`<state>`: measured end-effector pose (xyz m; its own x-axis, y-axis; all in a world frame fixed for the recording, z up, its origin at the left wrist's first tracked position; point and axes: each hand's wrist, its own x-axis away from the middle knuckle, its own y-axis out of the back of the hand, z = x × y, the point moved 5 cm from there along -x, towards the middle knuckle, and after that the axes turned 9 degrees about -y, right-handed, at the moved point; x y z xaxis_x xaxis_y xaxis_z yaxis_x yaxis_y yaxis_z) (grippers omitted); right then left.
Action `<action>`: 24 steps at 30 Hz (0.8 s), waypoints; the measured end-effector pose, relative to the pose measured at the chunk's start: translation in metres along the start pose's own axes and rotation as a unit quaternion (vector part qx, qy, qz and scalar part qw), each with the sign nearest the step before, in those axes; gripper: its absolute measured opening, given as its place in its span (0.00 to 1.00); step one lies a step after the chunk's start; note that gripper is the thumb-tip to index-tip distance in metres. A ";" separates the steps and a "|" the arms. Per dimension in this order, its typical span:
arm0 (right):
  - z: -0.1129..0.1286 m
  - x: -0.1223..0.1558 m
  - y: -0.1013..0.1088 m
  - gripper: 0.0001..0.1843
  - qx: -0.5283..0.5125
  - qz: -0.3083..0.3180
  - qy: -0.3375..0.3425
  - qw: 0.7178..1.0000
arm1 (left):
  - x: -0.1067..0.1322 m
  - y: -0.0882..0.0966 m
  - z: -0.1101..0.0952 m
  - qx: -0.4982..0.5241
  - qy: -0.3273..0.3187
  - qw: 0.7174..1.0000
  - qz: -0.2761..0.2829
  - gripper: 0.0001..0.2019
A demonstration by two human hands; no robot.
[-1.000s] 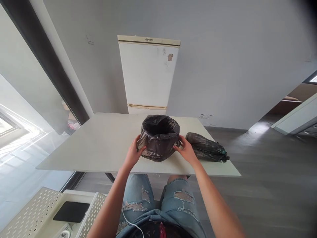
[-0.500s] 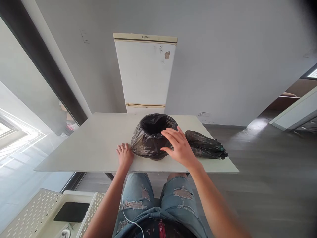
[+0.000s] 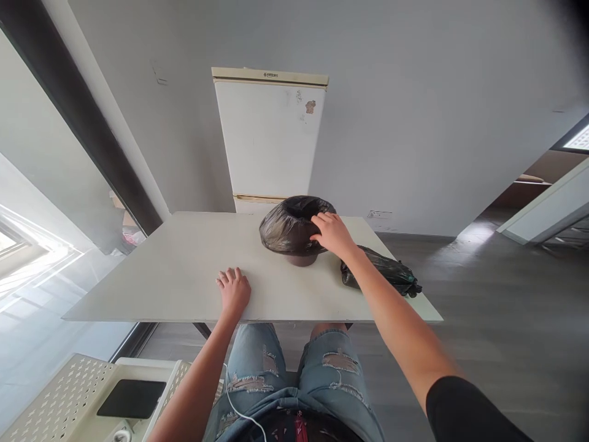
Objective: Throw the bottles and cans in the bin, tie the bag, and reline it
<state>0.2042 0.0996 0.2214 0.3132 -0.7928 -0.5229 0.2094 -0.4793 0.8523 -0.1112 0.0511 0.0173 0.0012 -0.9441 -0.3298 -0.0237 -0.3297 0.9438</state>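
Gripping black bag point(image 3: 286, 232), already over bin point(image 3: 302, 261), with right hand point(image 3: 332, 234), resting loose left hand point(image 3: 234, 291) on table point(image 3: 179, 258), with knotted bundle point(image 3: 393, 270) untouched.

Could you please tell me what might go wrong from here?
The bin could tip or slide if pushed, since only the right hand is at it; the left hand rests apart on the white table.

The black bin liner might slip or tear if pulled, as it hangs loosely over the bin's outside.

The bundled black plastic bag could be knocked off, as its gathered end lies by the table's right edge.
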 end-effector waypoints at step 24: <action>-0.164 0.036 0.036 0.45 0.074 -0.097 -0.144 0.982 | -0.001 0.001 -0.001 0.012 0.000 1.000 0.008 0.26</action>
<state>0.3748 0.1161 0.2305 0.0005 -0.7443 -0.6679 0.0952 -0.6648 0.7409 -0.1102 0.0518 0.0186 0.0001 -0.9492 -0.3146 -0.0472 -0.3143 0.9482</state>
